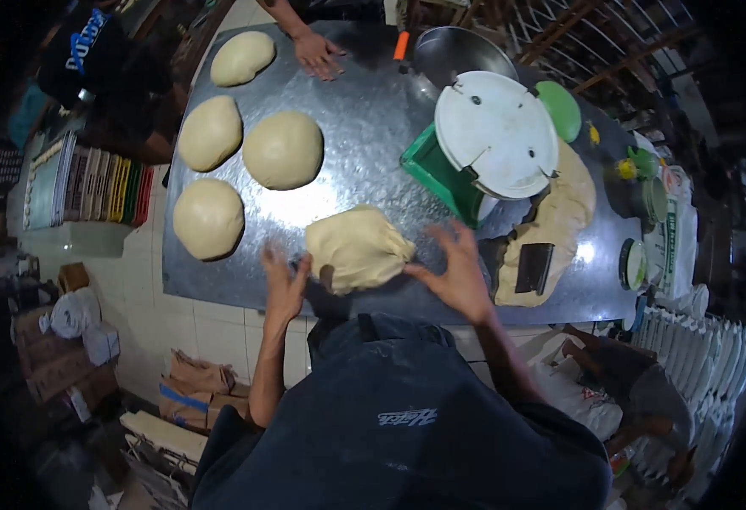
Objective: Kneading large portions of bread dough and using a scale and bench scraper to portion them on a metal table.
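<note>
Plainly, dough (352,251) rests on a shiny table (364,119) above tiles (216,331).

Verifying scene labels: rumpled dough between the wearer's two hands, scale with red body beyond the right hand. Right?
Colour is off: the scale body is green, not red, in the head view. The rumpled dough is between left hand and right hand, as stated.

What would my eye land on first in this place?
Probably the four smooth, pale dough balls clustered on the left of the dark, shiny table. Next, the wrinkled dough lump near the table's front edge, right before the person. Right of centre, a big round white plate tops what looks like a green scale.
</note>
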The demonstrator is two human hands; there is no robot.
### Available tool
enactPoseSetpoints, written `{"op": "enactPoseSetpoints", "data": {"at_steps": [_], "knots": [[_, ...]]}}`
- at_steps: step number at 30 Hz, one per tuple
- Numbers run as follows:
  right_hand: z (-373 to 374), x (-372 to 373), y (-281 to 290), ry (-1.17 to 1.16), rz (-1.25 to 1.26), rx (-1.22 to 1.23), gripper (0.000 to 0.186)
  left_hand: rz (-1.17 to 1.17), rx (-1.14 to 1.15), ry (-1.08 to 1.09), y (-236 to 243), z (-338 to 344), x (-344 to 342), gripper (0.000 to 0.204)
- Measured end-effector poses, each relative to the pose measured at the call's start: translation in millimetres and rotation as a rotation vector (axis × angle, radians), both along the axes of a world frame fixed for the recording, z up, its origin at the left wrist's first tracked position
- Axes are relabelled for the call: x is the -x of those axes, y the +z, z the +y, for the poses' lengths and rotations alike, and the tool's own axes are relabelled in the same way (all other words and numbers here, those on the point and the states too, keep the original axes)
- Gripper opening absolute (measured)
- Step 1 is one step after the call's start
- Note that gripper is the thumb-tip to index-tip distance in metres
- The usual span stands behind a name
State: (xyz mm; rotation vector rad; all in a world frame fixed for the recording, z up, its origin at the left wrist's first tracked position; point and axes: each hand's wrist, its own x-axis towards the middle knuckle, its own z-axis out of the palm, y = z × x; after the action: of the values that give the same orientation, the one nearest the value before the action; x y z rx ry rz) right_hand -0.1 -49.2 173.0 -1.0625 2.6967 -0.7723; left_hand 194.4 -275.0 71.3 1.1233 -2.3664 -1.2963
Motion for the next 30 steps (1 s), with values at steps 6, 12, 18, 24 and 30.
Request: {"op": "enactPoseSetpoints", "data": {"at_steps": [6, 12, 18, 24, 30], "knots": [[-69.5, -52.5, -106.8, 0.178, -0.155, 0.068, 0.076, 0.069, -0.324, 0.184, -65.9, 55.1, 16.8, 0.084], [-139.8, -0.8, -192.5, 0.282, 0.113, 0.101, 0.088, 0.173, 0.196, 0.476, -104.7, 34.6, 86.7, 0.074], [-185.2, 59.4, -162.2, 0.278, -0.360, -0.128, 0.081, 0.109, -0.076, 0.424, -83.0, -23.7, 118.3, 0.062], [-69.2, -13.7, -159.6, 0.384, -0.428, -0.105, 0.065, 0.053, -0.113, 0.117, -86.6, 69.8, 23.1, 0.058], [-31.6, -2.5, -45.9, 0.306, -0.662, -0.112, 0.057, 0.291, -0.256, -0.071, -17.9, 83.7, 49.5, 0.053]]}}
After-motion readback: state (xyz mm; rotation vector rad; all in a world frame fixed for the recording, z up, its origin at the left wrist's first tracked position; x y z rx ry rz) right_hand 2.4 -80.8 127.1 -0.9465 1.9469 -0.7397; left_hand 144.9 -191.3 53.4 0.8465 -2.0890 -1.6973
